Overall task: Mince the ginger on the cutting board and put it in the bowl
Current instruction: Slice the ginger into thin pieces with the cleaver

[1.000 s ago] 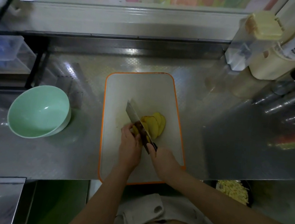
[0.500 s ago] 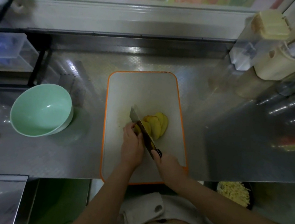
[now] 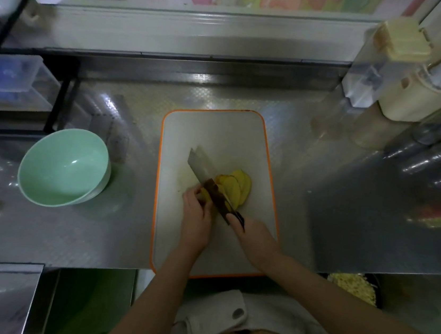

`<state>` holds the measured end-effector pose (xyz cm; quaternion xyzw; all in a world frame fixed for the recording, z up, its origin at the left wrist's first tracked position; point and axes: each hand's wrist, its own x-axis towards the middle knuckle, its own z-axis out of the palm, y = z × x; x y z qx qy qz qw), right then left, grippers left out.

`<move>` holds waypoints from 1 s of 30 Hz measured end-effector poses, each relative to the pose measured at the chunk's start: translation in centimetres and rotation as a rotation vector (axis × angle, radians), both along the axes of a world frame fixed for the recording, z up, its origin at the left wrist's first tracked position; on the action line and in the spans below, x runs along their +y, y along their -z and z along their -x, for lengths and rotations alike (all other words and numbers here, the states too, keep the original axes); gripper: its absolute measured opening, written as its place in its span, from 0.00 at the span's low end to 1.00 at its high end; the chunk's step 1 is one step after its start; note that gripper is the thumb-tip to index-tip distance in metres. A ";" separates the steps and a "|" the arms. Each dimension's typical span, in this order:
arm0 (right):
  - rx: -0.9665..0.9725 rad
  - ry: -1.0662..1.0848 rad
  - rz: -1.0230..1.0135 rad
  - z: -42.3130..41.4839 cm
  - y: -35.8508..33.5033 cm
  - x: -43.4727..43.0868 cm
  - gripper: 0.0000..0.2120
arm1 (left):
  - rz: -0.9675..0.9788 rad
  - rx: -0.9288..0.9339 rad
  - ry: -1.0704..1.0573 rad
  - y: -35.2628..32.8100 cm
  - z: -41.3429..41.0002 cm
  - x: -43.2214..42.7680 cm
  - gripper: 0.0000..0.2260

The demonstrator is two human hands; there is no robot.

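Right hand (image 3: 254,236) grips the knife (image 3: 211,186), left hand (image 3: 197,214) pins ginger (image 3: 235,186) on the cutting board (image 3: 212,135); bowl (image 3: 63,167) sits apart.

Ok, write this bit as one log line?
stage: slicing ginger | left hand: holds ginger | right hand: grips cleaver | green bowl: empty

The person wears a pale, whitish top (image 3: 286,322) with a fabric flap (image 3: 209,318) on the front bearing one round grey button (image 3: 238,313). The left forearm (image 3: 163,282) and right forearm (image 3: 321,287) are bare.
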<state>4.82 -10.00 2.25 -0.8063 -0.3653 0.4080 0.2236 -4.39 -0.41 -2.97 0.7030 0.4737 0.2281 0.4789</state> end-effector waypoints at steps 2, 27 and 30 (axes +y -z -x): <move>-0.015 0.044 -0.059 -0.4 -0.4 0.2 0.17 | 0.005 -0.005 0.008 0.1 0.1 0.2 0.16; 1.070 0.494 0.020 -2.7 -3.2 0.6 0.22 | 0.966 -0.597 -0.088 -5.6 -2.6 1.0 0.24; 1.035 0.499 0.027 -2.7 -2.9 0.7 0.22 | 0.959 -0.584 -0.057 -5.6 -2.4 0.9 0.18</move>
